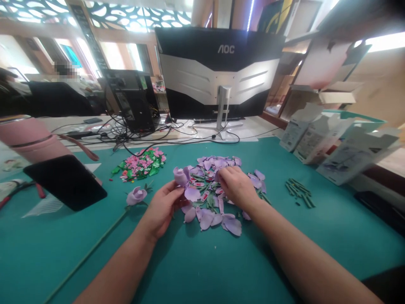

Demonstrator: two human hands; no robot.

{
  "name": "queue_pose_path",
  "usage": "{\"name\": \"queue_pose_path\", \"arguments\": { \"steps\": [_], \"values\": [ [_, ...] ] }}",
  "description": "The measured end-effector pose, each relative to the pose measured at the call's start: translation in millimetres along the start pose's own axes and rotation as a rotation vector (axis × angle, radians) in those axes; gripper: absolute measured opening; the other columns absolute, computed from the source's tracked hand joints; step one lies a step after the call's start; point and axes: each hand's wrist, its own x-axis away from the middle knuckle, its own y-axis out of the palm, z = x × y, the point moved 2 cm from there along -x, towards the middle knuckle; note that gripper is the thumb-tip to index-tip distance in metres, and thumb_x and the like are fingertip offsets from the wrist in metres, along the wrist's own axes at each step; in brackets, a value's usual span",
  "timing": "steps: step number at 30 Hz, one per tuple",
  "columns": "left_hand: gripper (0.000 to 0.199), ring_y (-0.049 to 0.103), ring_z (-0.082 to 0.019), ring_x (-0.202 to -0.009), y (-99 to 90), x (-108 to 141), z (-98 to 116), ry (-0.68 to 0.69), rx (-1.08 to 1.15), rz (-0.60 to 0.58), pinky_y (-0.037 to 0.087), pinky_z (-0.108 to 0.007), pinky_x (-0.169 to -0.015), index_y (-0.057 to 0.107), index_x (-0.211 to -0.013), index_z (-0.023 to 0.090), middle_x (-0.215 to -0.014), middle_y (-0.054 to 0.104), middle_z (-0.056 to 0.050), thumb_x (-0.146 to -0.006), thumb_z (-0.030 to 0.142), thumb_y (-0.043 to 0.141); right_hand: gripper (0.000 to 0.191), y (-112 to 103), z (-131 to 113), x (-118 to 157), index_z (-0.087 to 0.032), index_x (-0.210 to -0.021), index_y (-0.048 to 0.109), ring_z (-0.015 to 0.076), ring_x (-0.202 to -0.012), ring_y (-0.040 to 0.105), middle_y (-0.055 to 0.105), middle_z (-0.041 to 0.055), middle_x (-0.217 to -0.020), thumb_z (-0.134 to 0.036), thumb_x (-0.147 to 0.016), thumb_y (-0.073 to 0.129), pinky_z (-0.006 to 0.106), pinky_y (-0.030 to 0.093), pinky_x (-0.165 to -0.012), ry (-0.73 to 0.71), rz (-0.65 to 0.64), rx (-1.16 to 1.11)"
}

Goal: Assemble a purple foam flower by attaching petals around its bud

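My left hand (163, 207) is closed around the base of a partly built light purple toy flower (181, 176), held upright with its petals spreading to the right. My right hand (238, 185) reaches over a pile of loose purple petals (207, 217), with its fingers curled down and pressed together. A bit of purple shows at those fingertips, but the back of the hand hides whether they grip it. Among the petals lie green leaf pieces and small red and white parts (205, 195). Left of my left hand, a purple rose (136, 196) on a long green stem (91, 245) rests on the mat.
A heap of pink and green pieces (144, 164) lies at the back left, short green stems (300, 192) at the right. A black phone (66, 182) leans near a pink bottle (38, 141). Opened boxes (354, 147) stand at right; cables (136, 135) and a monitor (218, 71) are behind.
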Motion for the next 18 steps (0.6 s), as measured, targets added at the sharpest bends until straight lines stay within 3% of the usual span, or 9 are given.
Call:
{"name": "queue_pose_path", "arguments": {
  "steps": [5, 12, 18],
  "values": [
    [0.043, 0.066, -0.017, -0.074, 0.8, -1, 1, -0.007, -0.010, 0.003, 0.053, -0.026, -0.068, 0.070, -0.108, 0.015, -0.091, 0.074, -0.006, -0.069, 0.030, 0.080, 0.023, 0, -12, 2, -0.020, -0.106, 0.060, 0.0243, -0.088, 0.054, 0.067, 0.0092, -0.094, -0.010, -0.093, 0.045, 0.033, 0.041, -0.076, -0.036, 0.024, -0.028],
    [0.032, 0.067, -0.017, -0.075, 2.0, 1, 1, -0.022, -0.017, -0.005, 0.053, -0.026, -0.070, 0.070, -0.100, 0.015, -0.090, 0.074, -0.006, -0.071, 0.027, 0.078, 0.017, -6, -23, 2, -0.020, -0.091, 0.062, 0.0229, -0.089, 0.054, 0.064, 0.0096, -0.093, -0.015, -0.096, 0.046, 0.032, 0.042, -0.078, -0.059, -0.013, -0.171],
    [0.032, 0.068, -0.021, -0.078, 3.7, 2, -1, 0.003, -0.009, -0.016, 0.053, -0.030, -0.072, 0.070, -0.098, 0.015, -0.088, 0.074, -0.008, -0.070, 0.030, 0.079, 0.011, -8, -22, 3, -0.023, -0.091, 0.054, 0.0176, -0.070, 0.054, 0.060, 0.0012, -0.077, -0.023, -0.096, 0.045, 0.029, 0.039, -0.066, 0.191, -0.110, -0.495]
  ]
}}
